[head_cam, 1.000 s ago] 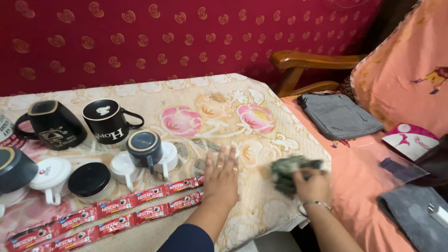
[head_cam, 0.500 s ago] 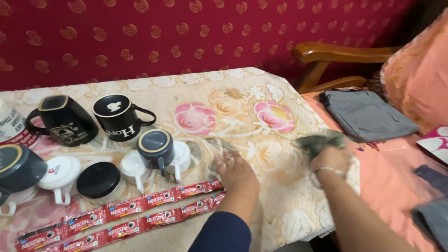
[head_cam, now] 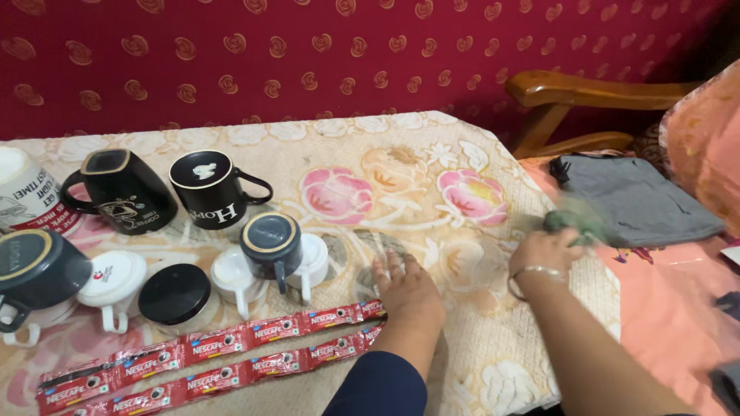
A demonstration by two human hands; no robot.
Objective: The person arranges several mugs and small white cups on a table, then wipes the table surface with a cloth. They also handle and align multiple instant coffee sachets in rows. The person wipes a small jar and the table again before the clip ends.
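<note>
My left hand (head_cam: 405,289) lies flat, fingers apart, on the floral tablecloth (head_cam: 401,177), just right of two strips of red sachets (head_cam: 208,362). At the table's right edge my right hand (head_cam: 549,248) grips a crumpled dark green cloth (head_cam: 576,219), which is blurred. Upside-down mugs stand to the left: two large black ones (head_cam: 216,189), a small dark cup (head_cam: 270,243) stacked on small white cups (head_cam: 231,279), and a black-lidded jar (head_cam: 174,294).
A grey pouch (head_cam: 636,199) lies on the orange-covered seat (head_cam: 671,293) to the right, beside a wooden armrest (head_cam: 593,88). A red patterned backrest (head_cam: 308,54) runs behind the table. More mugs (head_cam: 35,266) crowd the left edge.
My right hand has swept the green cloth from the table's front right corner up and rightward to the table edge. My left hand slid slightly left, staying flat. The camera view shifted.
</note>
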